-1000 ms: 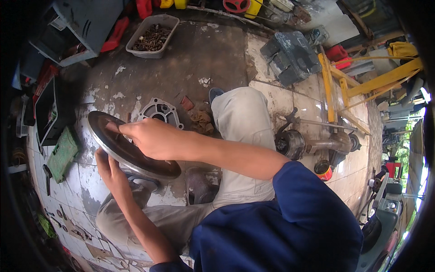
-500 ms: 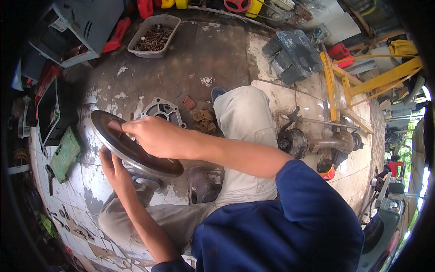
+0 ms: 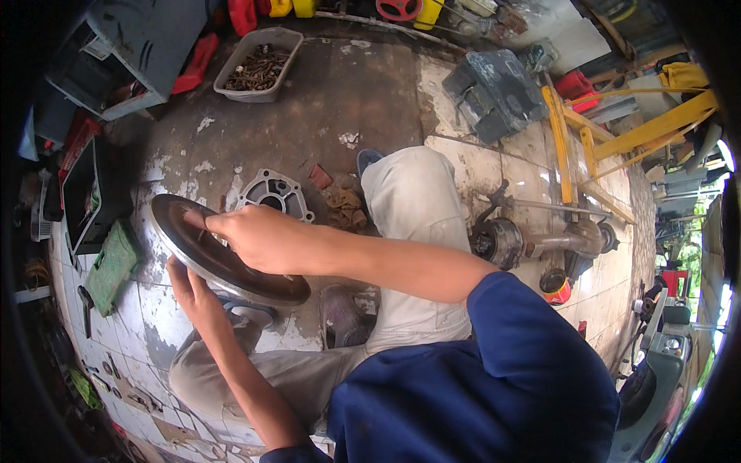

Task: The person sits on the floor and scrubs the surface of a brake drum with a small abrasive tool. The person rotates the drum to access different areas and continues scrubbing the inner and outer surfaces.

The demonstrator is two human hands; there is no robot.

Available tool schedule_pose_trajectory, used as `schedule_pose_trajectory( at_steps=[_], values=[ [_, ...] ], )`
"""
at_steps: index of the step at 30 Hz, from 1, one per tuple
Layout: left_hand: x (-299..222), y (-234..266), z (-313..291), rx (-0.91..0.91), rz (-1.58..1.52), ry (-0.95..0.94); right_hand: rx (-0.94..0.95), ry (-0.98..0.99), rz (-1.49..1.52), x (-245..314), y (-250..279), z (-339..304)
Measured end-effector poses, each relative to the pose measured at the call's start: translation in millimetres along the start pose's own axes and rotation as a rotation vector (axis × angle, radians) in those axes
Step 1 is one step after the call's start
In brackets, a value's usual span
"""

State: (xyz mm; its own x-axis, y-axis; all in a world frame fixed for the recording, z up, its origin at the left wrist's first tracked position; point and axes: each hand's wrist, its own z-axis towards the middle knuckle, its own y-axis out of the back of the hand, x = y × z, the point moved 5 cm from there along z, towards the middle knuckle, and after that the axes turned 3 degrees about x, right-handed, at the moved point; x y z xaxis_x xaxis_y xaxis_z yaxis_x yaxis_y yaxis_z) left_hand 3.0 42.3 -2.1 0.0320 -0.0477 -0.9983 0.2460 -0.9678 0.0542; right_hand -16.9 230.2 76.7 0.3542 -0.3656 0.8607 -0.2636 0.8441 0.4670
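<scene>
A large round metal disc point(image 3: 231, 266), much like a flywheel, is tilted above the floor in front of me. It has a dark brown face and a shiny rim. My left hand point(image 3: 197, 301) grips its lower rim from the near side, the fingers partly behind it. Across the face lies my right hand point(image 3: 262, 238), closed, its fingers pressed towards the far left part. Something reddish-brown shows at those fingertips; whether it is a small piece of material or the fingers themselves is unclear. Just beyond the disc, a grey cast metal housing point(image 3: 299, 202) rests on the floor.
Near the housing lie a reddish-brown scrap point(image 3: 320, 177) and a crumpled brown rag point(image 3: 346, 208). A grey tub point(image 3: 266, 95) of bolts stands farther off. To the right are an axle-like assembly point(image 3: 540, 243), an open can point(image 3: 556, 285) and a yellow frame point(image 3: 563, 147). A green case point(image 3: 113, 258) lies left.
The disc and both hands appear slightly farther left and lower. My right hand stays on the disc's face and my left keeps its grip on the rim.
</scene>
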Motion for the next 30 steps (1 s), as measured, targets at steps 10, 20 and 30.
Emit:
schedule_pose_trajectory(
  at_steps=[10,20,30],
  values=[
    [-3.0,6.2,1.1,0.058,0.064,-0.012,-0.055,0.016,0.062,5.8,-2.9,0.1],
    [-29.2,-16.4,-3.1,0.143,-0.057,-0.083,-0.047,-0.016,0.096,4.6,-0.9,1.6],
    [-24.8,-13.2,-2.5,0.108,-0.058,-0.076,0.013,-0.047,0.053,-3.9,-7.5,5.1]
  ],
)
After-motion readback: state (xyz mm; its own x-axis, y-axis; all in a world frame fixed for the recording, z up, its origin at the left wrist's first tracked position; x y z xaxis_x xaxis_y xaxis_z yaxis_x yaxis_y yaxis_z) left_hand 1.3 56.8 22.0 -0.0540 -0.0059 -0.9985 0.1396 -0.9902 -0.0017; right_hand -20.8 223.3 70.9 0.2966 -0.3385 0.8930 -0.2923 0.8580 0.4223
